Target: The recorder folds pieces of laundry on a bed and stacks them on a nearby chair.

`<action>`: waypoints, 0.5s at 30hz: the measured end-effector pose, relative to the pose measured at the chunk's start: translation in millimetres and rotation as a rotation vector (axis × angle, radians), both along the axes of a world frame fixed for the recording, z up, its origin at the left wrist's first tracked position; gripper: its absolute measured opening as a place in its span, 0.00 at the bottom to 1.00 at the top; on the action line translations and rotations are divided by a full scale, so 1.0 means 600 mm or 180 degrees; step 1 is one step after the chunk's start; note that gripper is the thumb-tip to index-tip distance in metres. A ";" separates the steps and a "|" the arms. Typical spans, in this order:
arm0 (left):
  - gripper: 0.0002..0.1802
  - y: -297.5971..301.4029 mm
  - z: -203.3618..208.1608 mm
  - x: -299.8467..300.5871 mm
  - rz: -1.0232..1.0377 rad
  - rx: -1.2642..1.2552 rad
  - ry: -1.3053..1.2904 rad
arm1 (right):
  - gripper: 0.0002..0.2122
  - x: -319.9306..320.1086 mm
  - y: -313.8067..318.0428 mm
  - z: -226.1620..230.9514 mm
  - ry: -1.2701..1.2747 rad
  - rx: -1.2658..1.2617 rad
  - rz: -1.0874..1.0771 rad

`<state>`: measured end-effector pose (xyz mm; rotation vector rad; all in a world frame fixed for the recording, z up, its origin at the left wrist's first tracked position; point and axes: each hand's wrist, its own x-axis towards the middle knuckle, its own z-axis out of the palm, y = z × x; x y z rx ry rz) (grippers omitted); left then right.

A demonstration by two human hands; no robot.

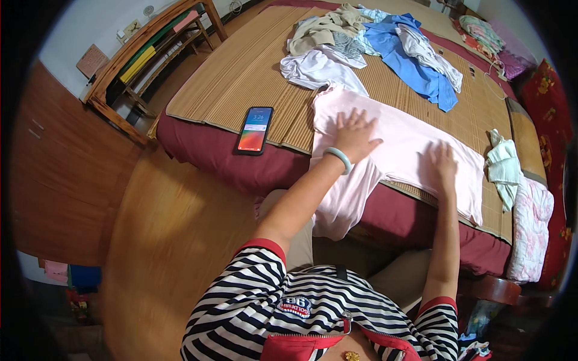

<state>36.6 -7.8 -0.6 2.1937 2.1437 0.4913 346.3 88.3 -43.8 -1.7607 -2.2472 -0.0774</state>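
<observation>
A pale pink garment, by its shape a pair of trousers, lies along the near edge of the bed. One leg-like part is stretched out to the right, while another hangs down over the edge at the left. My left hand, with a pale bangle at the wrist, rests flat on the wider left part with its fingers spread. Farther right, my right hand lies flat on the stretched part, its fingers extended. Neither hand grips anything.
A phone with its screen lit lies left of the garment on the bamboo mat. Rumpled white, beige and blue clothes are heaped farther back. A pale green cloth and a folded quilt lie at the right.
</observation>
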 end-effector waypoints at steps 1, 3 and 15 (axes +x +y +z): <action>0.38 -0.007 -0.005 0.002 -0.0263 0.0002 -0.0061 | 0.28 -0.057 -0.022 0.017 0.0109 -0.0169 0.0335; 0.38 -0.018 -0.003 0.009 -0.0334 -0.0129 -0.0034 | 0.28 -0.127 -0.074 0.051 0.0129 -0.0241 0.0901; 0.37 0.006 -0.014 -0.058 0.0420 -0.0132 0.0314 | 0.34 0.071 0.040 0.016 0.0069 -0.0329 -0.1009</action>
